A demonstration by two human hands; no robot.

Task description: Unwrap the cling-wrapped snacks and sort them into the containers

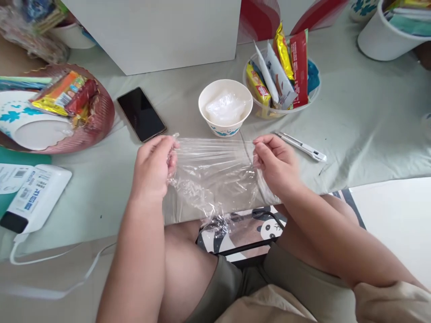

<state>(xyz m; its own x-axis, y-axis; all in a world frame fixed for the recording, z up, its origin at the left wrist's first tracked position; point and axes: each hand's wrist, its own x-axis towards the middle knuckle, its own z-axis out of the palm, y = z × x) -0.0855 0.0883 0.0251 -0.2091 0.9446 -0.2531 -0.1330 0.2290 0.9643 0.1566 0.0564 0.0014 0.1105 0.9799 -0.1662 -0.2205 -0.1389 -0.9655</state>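
A sheet of clear plastic wrap (215, 163) is stretched between my two hands, its upper edge pulled taut and its lower part hanging crumpled toward my lap. My left hand (155, 161) is closed on the left edge, with some film bunched in the fingers. At the right edge my right hand (274, 159) pinches the film between thumb and fingers. Just beyond the wrap stands a white paper bowl (225, 130) with blue leaf prints. Inside it lies a crumpled piece of clear plastic (226, 106). A white utility knife (305, 148) lies beside my right hand.
A black phone (141, 114) lies beyond my left hand. Further left are a pink ribbed basket (106, 112) and a white power bank (54, 184) with a cable. A clear tub (286, 110) of snack packets stands right of the bowl. Behind is a large white box (168, 33).
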